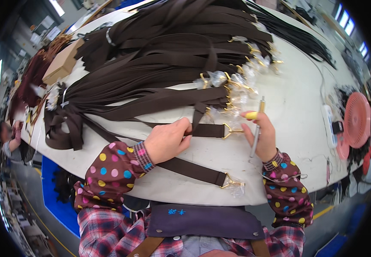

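My left hand (170,138) is closed, pinching a dark brown strap (211,130) near its end. A gold metal hook (228,130) is fixed at that strap's end, pointing toward my right hand. In my right hand (264,136) a slim silver pen-like tool (257,138) stands nearly upright, and one finger wears a yellow cover (251,115). Nearer to me lies another brown strap (192,171), its gold hook partly wrapped in clear plastic (237,188).
A big heap of brown straps (151,73) with plastic-wrapped gold hooks covers the far table (299,115). A cardboard box (63,62) sits at far left, a pink fan (356,120) at right. A blue bin (55,192) stands below the table's left edge. Another person (12,143) is farther left.
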Demonstrator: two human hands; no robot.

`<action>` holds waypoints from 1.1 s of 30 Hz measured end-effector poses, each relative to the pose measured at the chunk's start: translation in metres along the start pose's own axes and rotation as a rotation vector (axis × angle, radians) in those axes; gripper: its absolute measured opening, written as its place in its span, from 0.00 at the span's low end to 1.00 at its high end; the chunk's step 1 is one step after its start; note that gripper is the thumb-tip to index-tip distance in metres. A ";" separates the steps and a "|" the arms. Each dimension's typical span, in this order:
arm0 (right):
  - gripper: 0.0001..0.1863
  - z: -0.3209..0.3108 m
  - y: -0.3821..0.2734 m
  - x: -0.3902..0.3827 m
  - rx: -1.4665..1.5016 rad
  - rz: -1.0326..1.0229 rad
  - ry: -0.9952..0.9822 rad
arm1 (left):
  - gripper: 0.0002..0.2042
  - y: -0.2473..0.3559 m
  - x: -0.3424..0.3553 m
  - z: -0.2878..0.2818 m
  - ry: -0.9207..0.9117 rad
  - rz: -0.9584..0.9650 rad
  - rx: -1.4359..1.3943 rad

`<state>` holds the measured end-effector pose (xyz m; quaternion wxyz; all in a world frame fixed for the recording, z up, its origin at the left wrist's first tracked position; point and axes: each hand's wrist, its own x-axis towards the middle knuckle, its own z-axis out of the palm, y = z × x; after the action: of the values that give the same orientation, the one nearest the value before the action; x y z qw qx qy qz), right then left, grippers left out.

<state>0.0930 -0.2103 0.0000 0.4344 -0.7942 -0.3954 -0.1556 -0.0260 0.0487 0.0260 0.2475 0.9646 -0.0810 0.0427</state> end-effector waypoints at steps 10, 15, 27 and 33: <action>0.19 0.005 -0.007 -0.018 -0.158 -0.123 -0.212 | 0.31 -0.012 0.042 0.027 -0.096 -0.268 -0.696; 0.13 0.004 0.003 -0.019 -0.186 -0.076 -0.163 | 0.21 0.001 0.058 0.001 -0.108 -0.326 -0.886; 0.08 -0.005 0.001 -0.009 -0.099 -0.016 -0.052 | 0.17 0.017 0.015 0.016 -0.363 0.188 -0.284; 0.07 -0.012 -0.020 0.000 0.510 0.347 -0.191 | 0.14 0.024 0.013 0.019 -0.162 0.346 -0.129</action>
<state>0.0787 -0.2138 0.0178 0.6002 -0.7265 -0.3192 0.1002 -0.0166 0.0170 0.0223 0.2904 0.9187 -0.2677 0.0013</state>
